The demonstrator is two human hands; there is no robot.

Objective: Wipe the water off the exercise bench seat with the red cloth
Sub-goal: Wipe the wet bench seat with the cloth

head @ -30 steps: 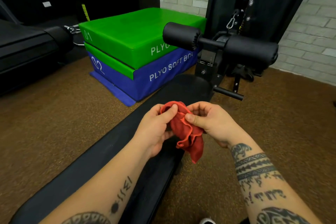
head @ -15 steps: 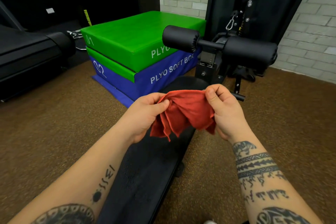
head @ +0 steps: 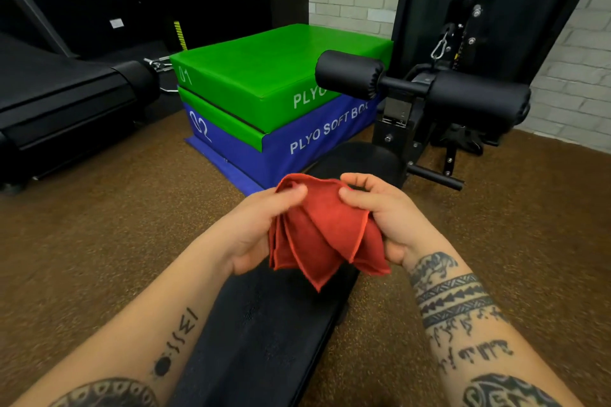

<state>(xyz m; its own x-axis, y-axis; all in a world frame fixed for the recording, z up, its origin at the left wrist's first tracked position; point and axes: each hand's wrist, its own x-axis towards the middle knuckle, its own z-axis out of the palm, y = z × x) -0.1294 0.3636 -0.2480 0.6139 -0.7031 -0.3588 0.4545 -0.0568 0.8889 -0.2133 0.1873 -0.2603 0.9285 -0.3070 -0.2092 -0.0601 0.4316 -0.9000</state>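
The red cloth (head: 319,235) hangs folded in several layers in the air above the black bench seat (head: 264,324). My left hand (head: 254,228) grips its left side with the thumb on top. On the cloth's right side my right hand (head: 380,218) pinches the upper edge. The bench pad runs from the bottom of the view up toward the black foam rollers (head: 479,99). Faint damp specks show on the pad just below the cloth. Part of the pad is hidden behind the cloth and hands.
A green and blue plyo soft box (head: 264,99) stands on the brown rubber floor (head: 99,225) left of the bench's far end. A treadmill (head: 59,102) sits at far left. Behind the rollers are a black cable machine (head: 463,10) and a brick wall.
Both hands came closer together and lowered toward me, gathering the spread cloth into a folded bundle. The camera view shifted slightly.
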